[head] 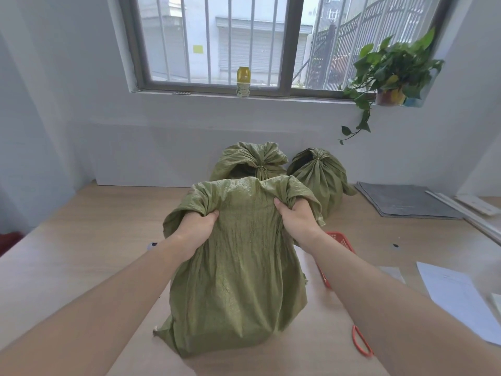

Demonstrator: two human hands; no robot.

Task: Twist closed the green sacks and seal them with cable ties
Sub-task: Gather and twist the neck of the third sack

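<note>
Left hand [199,230] and right hand [296,219] both bunch the sack [238,272] mouth; uneven gather may leave gaps when twisted.

Red basket [342,241] sits mostly hidden behind the near sack [238,272].

Upright untied green sack [238,270], two tied sacks [284,166] behind

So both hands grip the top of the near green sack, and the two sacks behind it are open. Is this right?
Not quite. The head view shows the left hand and right hand gripping the top of the near green sack, but the left rear sack and right rear sack behind it are tied shut at the neck, not open.
</note>
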